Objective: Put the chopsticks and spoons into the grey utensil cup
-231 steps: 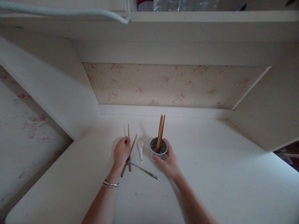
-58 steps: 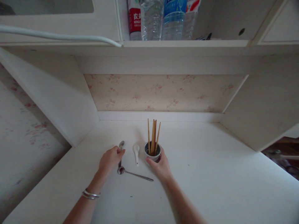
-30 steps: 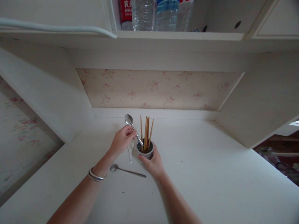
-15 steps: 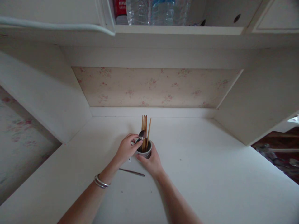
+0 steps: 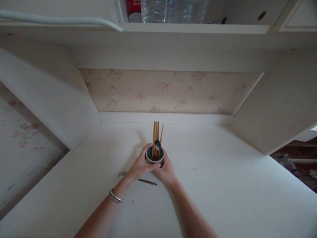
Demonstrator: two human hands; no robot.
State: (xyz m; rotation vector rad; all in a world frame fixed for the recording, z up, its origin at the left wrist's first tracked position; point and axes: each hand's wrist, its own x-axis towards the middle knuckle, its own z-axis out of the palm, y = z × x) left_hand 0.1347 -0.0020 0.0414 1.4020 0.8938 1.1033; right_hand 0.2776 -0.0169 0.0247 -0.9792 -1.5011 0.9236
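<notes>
Between my two hands is a small round cup with a pale rim and dark inside. Several wooden chopsticks stand in it, along with a metal spoon whose bowl points up. My left hand wraps the cup's left and front side, thumb across the front. My right hand grips it from the right. A second spoon lies on the white tabletop, partly hidden under my left wrist. Something white, mostly hidden, lies behind my left hand.
Above, an open cabinet shelf holds clear plastic bottles and a red container. White side panels stand left and right, with a floral back wall between them. Small dark specks lie on the tabletop.
My left hand has let go of the spoon, which now stands among the chopsticks, and has closed round the cup. The view has shifted slightly. My right hand stays on the cup.
</notes>
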